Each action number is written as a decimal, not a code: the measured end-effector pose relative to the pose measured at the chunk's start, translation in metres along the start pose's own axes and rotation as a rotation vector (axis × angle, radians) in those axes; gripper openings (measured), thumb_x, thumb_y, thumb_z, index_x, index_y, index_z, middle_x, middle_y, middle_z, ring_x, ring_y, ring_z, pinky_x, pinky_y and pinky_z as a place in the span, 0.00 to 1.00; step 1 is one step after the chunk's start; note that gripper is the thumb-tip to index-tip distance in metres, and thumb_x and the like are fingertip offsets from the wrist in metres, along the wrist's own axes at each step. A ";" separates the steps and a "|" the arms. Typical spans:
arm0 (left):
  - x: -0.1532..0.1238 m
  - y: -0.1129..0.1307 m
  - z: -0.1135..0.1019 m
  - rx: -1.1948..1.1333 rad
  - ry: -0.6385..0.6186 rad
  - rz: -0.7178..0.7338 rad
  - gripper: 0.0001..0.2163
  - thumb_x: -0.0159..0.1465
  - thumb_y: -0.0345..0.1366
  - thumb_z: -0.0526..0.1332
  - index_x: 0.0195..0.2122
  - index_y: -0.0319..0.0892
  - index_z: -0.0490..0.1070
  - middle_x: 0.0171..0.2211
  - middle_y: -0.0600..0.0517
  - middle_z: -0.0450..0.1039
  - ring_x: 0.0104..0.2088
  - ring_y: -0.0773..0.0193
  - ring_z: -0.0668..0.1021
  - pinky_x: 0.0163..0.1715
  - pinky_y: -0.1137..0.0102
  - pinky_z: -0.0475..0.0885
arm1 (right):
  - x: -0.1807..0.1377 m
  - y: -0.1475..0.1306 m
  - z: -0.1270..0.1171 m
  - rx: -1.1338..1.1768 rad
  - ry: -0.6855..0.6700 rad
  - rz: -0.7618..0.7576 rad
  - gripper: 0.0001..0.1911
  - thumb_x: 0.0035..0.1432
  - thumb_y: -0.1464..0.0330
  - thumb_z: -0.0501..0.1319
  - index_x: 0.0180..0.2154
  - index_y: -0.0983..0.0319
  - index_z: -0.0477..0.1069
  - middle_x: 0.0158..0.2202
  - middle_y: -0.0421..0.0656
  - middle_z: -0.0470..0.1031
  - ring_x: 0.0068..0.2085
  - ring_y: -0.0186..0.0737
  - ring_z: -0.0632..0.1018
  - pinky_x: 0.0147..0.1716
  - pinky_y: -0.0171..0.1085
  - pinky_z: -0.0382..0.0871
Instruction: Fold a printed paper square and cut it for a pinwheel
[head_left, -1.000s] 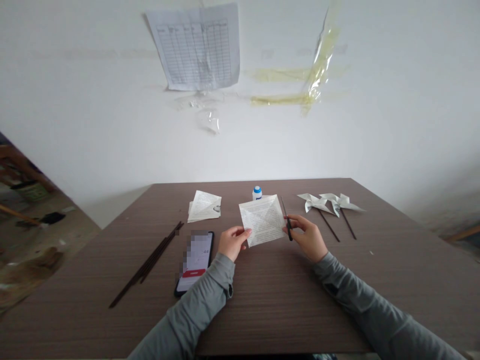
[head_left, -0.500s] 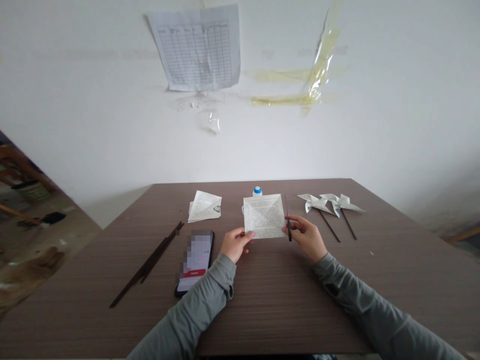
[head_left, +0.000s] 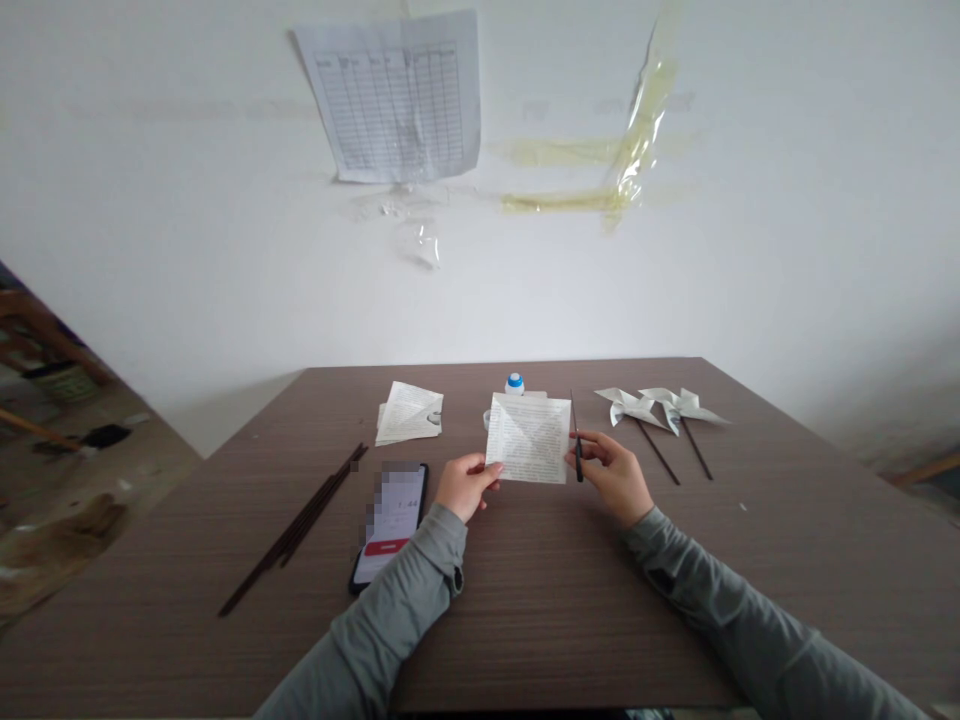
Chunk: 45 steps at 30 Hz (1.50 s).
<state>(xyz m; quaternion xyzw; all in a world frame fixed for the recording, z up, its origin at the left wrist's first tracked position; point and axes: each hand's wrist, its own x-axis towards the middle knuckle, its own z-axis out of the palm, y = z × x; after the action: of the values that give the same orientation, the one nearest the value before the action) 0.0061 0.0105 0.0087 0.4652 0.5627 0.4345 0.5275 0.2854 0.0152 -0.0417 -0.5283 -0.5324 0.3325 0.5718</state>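
My left hand [head_left: 463, 485] pinches the lower left corner of a square of printed paper [head_left: 529, 437] creased along both diagonals, held upright above the brown table [head_left: 540, 600]. My right hand [head_left: 616, 474] grips a thin dark pair of scissors [head_left: 576, 445], blades pointing up along the paper's right edge. Both hands sit at the table's middle.
A phone [head_left: 394, 520] lies left of my left hand, with a bundle of dark sticks [head_left: 296, 528] further left. Folded printed paper [head_left: 409, 411] and a small glue bottle [head_left: 514, 384] sit behind. Two paper pinwheels on sticks [head_left: 660, 410] lie at the right.
The paper square has turned in my left hand from a tilted position to nearly upright and square. My right hand with the scissors has stayed beside its right edge.
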 end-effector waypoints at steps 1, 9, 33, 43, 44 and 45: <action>0.000 0.000 0.000 -0.002 0.008 -0.003 0.12 0.62 0.30 0.87 0.28 0.43 0.86 0.24 0.52 0.83 0.28 0.61 0.86 0.16 0.79 0.68 | 0.000 -0.001 0.000 -0.002 -0.007 0.001 0.35 0.51 0.42 0.85 0.51 0.59 0.91 0.31 0.43 0.89 0.36 0.53 0.87 0.45 0.52 0.86; -0.001 -0.005 0.004 -0.078 0.042 -0.022 0.13 0.61 0.34 0.90 0.32 0.41 0.88 0.33 0.46 0.91 0.36 0.54 0.92 0.18 0.78 0.69 | -0.003 -0.005 0.003 0.028 0.008 0.003 0.33 0.50 0.44 0.86 0.49 0.58 0.91 0.30 0.42 0.88 0.35 0.51 0.86 0.44 0.52 0.85; -0.004 -0.017 0.017 -0.227 0.086 0.026 0.14 0.62 0.35 0.89 0.33 0.41 0.85 0.41 0.41 0.96 0.38 0.49 0.98 0.15 0.78 0.67 | -0.014 -0.003 0.028 0.142 0.106 0.037 0.34 0.48 0.43 0.88 0.48 0.56 0.89 0.35 0.48 0.93 0.38 0.56 0.90 0.37 0.50 0.87; -0.002 -0.017 0.014 -0.180 0.077 0.050 0.16 0.60 0.36 0.89 0.30 0.42 0.82 0.34 0.44 0.92 0.34 0.50 0.96 0.15 0.78 0.65 | -0.011 -0.002 0.027 0.134 0.157 0.064 0.44 0.39 0.34 0.92 0.45 0.56 0.87 0.32 0.46 0.92 0.32 0.52 0.86 0.33 0.47 0.82; -0.002 -0.016 0.014 -0.181 0.078 0.046 0.16 0.61 0.35 0.89 0.30 0.42 0.82 0.33 0.45 0.92 0.33 0.51 0.96 0.15 0.78 0.64 | -0.011 -0.002 0.027 0.133 0.151 0.067 0.44 0.39 0.34 0.92 0.46 0.56 0.87 0.32 0.47 0.92 0.32 0.51 0.86 0.32 0.47 0.81; -0.002 -0.015 0.014 -0.184 0.080 0.044 0.16 0.61 0.34 0.89 0.30 0.43 0.82 0.33 0.46 0.92 0.33 0.52 0.96 0.15 0.78 0.64 | -0.011 -0.003 0.027 0.134 0.145 0.068 0.44 0.39 0.34 0.92 0.46 0.56 0.87 0.32 0.47 0.92 0.32 0.51 0.85 0.32 0.48 0.81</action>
<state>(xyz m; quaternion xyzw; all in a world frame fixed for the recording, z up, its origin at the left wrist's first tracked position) 0.0192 0.0055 -0.0066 0.4094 0.5308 0.5139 0.5354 0.2569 0.0109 -0.0452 -0.5295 -0.4479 0.3474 0.6312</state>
